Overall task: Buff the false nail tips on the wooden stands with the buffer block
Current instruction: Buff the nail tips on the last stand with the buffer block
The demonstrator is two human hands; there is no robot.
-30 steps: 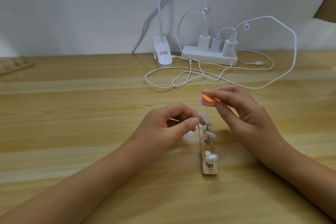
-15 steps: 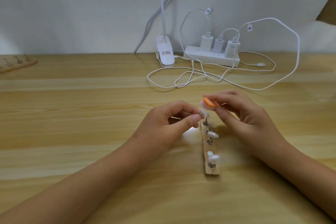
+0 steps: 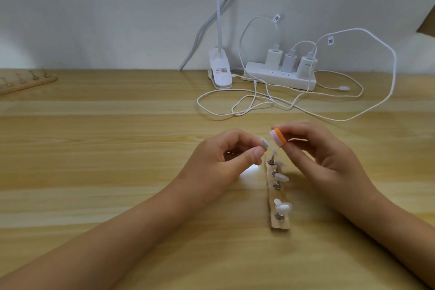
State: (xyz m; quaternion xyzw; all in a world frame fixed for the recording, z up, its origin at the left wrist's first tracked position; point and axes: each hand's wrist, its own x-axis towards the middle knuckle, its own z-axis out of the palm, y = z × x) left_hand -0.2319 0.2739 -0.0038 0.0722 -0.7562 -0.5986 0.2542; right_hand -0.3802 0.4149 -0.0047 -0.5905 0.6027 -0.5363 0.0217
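Left hand [image 3: 219, 160] pinches a clear nail tip [image 3: 336, 143], right hand [image 3: 327, 158] pinches the orange buffer block [image 3: 348, 138] just beside it, above the wooden stand [image 3: 279, 223] on the desk [image 3: 117, 148].

Orange-and-pink striped buffer block [image 3: 348, 138], pale translucent nail tips [image 3: 282, 177] on a light wooden stand [image 3: 280, 223], white cables [image 3: 259, 101], tan streaked table [image 3: 117, 148].

Hands held close together, fingers curled.
A tip [image 3: 336, 143] is pinched between thumb and forefinger of the left hand [image 3: 223, 160]; a block [image 3: 348, 138] is held at the fingertips of the right hand [image 3: 329, 155].
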